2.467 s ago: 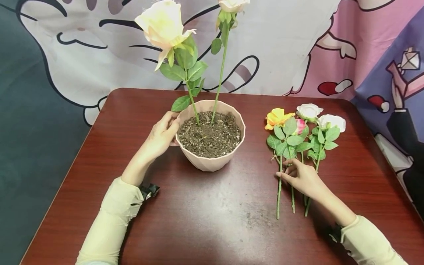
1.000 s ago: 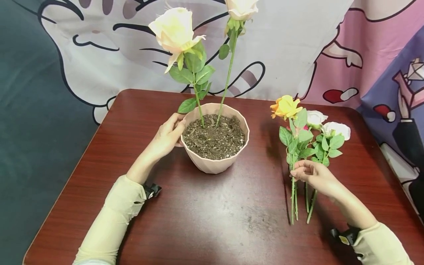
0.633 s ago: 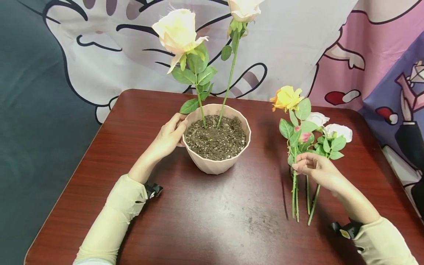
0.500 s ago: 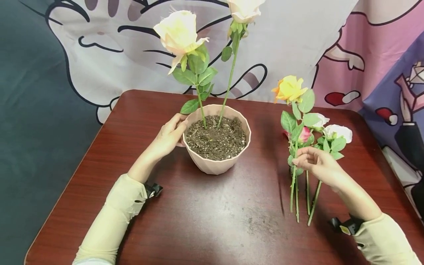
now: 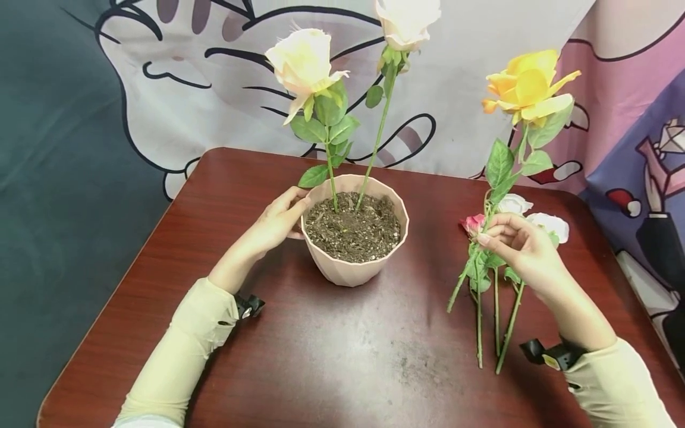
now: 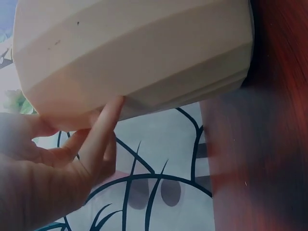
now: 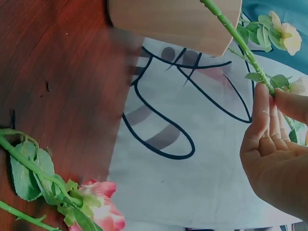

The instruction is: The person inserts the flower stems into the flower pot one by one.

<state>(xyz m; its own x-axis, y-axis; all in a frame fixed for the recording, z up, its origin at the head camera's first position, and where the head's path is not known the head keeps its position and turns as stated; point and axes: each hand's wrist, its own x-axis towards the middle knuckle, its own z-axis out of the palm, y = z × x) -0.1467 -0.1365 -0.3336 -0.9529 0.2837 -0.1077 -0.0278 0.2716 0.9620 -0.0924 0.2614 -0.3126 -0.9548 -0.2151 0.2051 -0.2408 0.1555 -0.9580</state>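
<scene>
In the head view my right hand (image 5: 527,246) pinches the stem of a yellow rose (image 5: 527,86) between thumb and fingertips. The rose is raised, its bloom up and its stem end (image 7: 219,17) slanting toward the pot. My left hand (image 5: 278,223) grips the left rim of a pale pink faceted flowerpot (image 5: 348,270), with fingers (image 6: 103,130) against its outer wall. Dark soil (image 5: 353,232) fills the pot. Two cream roses, one on the left (image 5: 305,65) and a taller one (image 5: 407,24), stand in the soil toward the back.
Under the right hand lie a pink rose (image 5: 473,224) and two white roses (image 5: 548,226), stems toward the front of the brown table (image 5: 321,356). Bits of soil (image 5: 423,362) dot the tabletop. A printed cartoon cloth (image 5: 471,89) hangs behind the table.
The right hand took hold of the yellow rose and lifted it off the table, away from the other roses, its stem end swinging left. The left hand stays on the pot; the view shifted slightly.
</scene>
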